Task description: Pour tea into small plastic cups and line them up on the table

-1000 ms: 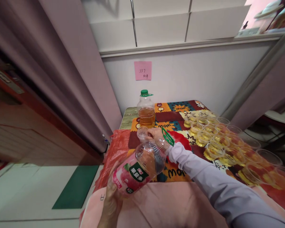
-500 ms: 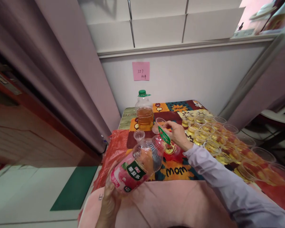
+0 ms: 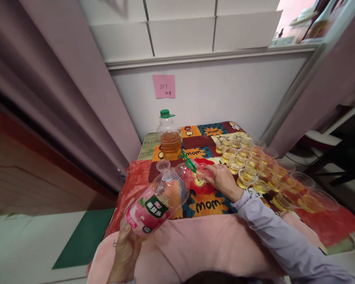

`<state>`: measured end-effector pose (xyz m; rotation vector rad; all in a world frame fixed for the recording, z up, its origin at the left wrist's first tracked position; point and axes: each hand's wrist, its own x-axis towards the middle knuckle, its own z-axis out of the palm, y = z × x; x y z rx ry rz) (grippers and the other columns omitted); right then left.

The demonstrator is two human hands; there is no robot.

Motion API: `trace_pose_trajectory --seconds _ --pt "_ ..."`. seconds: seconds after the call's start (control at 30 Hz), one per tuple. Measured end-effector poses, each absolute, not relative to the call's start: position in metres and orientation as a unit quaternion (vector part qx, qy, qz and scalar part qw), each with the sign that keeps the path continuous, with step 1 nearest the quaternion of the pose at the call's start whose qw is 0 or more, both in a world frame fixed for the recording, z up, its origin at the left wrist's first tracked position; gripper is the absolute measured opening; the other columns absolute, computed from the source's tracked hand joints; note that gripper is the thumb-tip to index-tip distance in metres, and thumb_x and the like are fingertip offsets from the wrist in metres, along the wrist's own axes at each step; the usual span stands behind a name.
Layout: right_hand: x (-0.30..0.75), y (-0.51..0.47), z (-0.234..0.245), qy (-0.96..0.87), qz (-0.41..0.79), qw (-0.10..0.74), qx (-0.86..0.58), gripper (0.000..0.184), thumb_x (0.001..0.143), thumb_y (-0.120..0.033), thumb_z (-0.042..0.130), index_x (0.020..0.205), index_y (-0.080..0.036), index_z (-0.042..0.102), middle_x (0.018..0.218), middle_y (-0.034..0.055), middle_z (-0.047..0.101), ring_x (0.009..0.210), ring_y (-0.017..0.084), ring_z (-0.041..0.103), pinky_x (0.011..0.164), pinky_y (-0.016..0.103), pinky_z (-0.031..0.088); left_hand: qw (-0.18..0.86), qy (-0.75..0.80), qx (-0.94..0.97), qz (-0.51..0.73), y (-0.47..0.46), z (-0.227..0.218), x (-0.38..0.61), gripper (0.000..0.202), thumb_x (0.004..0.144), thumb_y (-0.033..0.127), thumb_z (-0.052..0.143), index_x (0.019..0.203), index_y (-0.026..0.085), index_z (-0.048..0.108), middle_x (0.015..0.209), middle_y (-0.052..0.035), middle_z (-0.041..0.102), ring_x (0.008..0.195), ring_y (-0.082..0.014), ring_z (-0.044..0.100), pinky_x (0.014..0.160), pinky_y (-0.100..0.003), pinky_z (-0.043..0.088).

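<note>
My left hand (image 3: pixel 126 246) is wrapped round the lower end of a large clear plastic bottle (image 3: pixel 156 205) with a pink label. The bottle lies tilted, its neck and green handle ring (image 3: pixel 189 162) pointing up to the right. At its mouth, my right hand (image 3: pixel 223 180) grips a clear plastic cup (image 3: pixel 201 170) over a red scalloped mat (image 3: pixel 202 188). Fingers and the bottle neck partly cover this cup. Behind the bottle's shoulder stands another clear cup (image 3: pixel 163 165).
A green-capped jug (image 3: pixel 170 144) of amber liquid stands at the back left. Several clear cups of yellow liquid (image 3: pixel 247 177) fill the right side of the patterned tablecloth (image 3: pixel 198 142). Red plastic sheeting (image 3: pixel 136 177) covers the left edge, and a pink cloth (image 3: pixel 195 244) lies in front.
My right hand has brought the cup down from above the bottle's neck to beside its mouth, over the red mat. The bottle stays tilted in my left hand. The view has swung slightly right.
</note>
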<state>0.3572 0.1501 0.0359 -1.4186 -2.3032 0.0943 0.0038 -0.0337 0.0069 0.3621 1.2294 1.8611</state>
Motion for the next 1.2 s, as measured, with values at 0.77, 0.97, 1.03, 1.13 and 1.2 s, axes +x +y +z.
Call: trace_pose_trajectory --seconds 0.77,0.97,1.03,1.13,1.2 --pt "0.340 0.156 0.001 -0.749 0.119 0.260 -0.598 0.085 0.102 -0.051 0.085 0.171 -0.009 0.056 0.117 0.0215 0.090 0.122 0.042 0.084 0.129 0.063 0.045 0.420 0.496 0.157 0.744 -0.034 -0.002 -0.005 0.089 0.054 0.062 0.110 0.132 0.030 0.085 0.134 -0.0095 0.089 0.126 -0.0423 0.083 0.099 -0.051 0.074" --pt "0.340 0.119 0.007 -0.682 0.137 0.487 -0.528 0.082 0.101 -0.069 0.081 0.164 -0.020 0.063 0.158 0.0269 0.075 0.150 0.047 0.069 0.134 0.070 0.044 0.427 0.494 0.151 0.742 -0.036 -0.002 -0.006 0.089 0.055 0.059 0.111 0.134 0.029 0.084 0.131 -0.0100 0.090 0.120 -0.0410 0.085 0.095 -0.050 0.074" --pt "0.328 0.099 0.010 -0.647 0.256 0.537 -0.476 0.076 0.099 -0.074 0.082 0.155 -0.025 0.069 0.147 0.0226 0.080 0.140 0.044 0.075 0.126 0.064 0.055 0.420 0.490 0.152 0.748 -0.035 -0.003 -0.006 0.091 0.053 0.058 0.112 0.135 0.029 0.084 0.131 -0.0094 0.090 0.121 -0.0416 0.085 0.094 -0.050 0.075" --pt "0.298 0.072 0.009 -0.563 0.507 0.539 -0.369 0.081 0.091 -0.081 0.089 0.151 -0.030 0.070 0.143 0.0179 0.080 0.133 0.042 0.078 0.111 0.057 0.066 0.410 0.482 0.157 0.758 -0.034 -0.002 -0.004 0.092 0.056 0.055 0.112 0.139 0.031 0.082 0.133 -0.0084 0.089 0.124 -0.0425 0.085 0.097 -0.051 0.074" --pt "0.274 0.060 0.006 -0.493 0.637 0.507 -0.307 0.100 0.079 -0.083 0.098 0.159 -0.033 0.064 0.154 0.0179 0.073 0.133 0.041 0.077 0.107 0.057 0.068 0.410 0.478 0.162 0.760 -0.034 0.001 -0.001 0.091 0.058 0.053 0.111 0.141 0.032 0.081 0.136 -0.0082 0.089 0.129 -0.0427 0.083 0.101 -0.052 0.073"
